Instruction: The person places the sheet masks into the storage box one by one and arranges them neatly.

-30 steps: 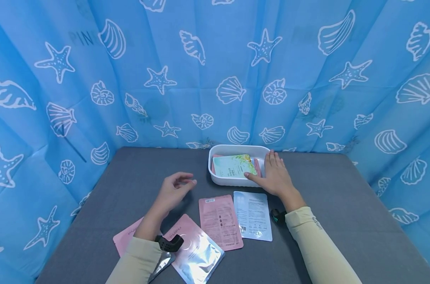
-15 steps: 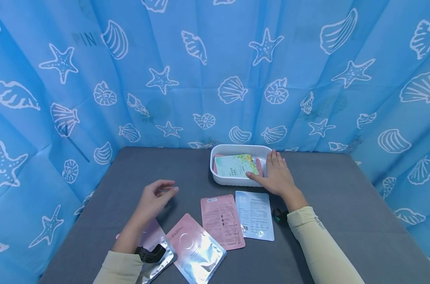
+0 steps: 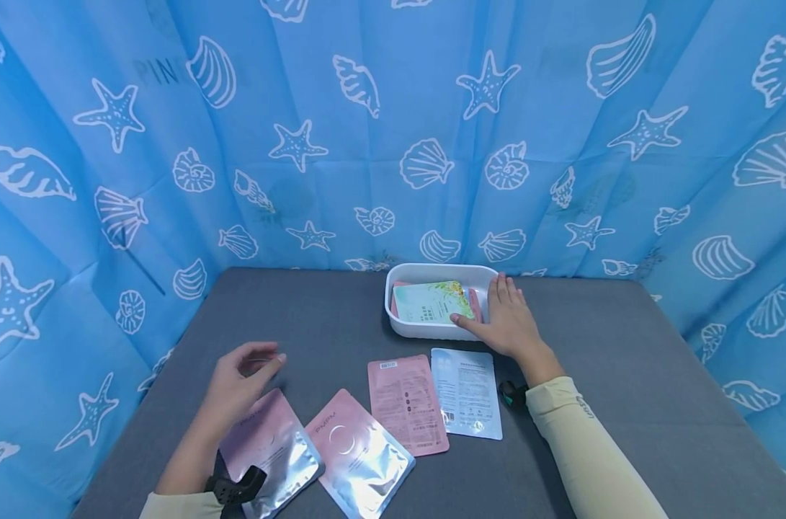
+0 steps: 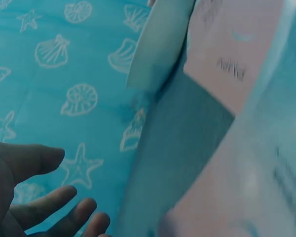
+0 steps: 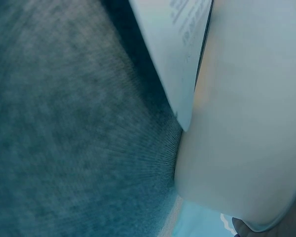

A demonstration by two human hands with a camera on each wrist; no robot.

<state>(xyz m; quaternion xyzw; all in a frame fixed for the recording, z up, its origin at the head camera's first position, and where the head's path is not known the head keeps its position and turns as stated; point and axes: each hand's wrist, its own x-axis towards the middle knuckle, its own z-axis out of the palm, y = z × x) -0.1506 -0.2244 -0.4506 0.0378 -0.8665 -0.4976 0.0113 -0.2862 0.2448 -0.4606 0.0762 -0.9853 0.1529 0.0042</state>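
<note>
In the head view my left hand (image 3: 237, 386) is over the table's left part, just above a pink-and-silver sheet mask sachet (image 3: 279, 447). Its fingers are loosely bent and hold nothing; the left wrist view shows thumb and fingers (image 4: 81, 212) apart. My right hand (image 3: 512, 324) rests at the right end of a white plastic basin (image 3: 408, 330), fingers straight along the rim and thumb reaching over the front edge. Inside the basin a pale green sachet (image 3: 428, 303) with a flower print lies on top of pink packets (image 3: 475, 306). The right wrist view shows the basin's wall (image 5: 246, 123) up close.
A second pink-and-silver sachet (image 3: 360, 454) lies right of the first. Beside it are a pink sachet (image 3: 408, 407) with printed text and a light blue sachet (image 3: 467, 393) in front of the basin. A blue shell-print curtain (image 3: 380, 144) hangs behind the grey table (image 3: 600, 346).
My left hand has moved left and toward me, away from the basin, uncovering more of the leftmost pink-and-silver sachet. My right hand has stayed at the basin's right end.
</note>
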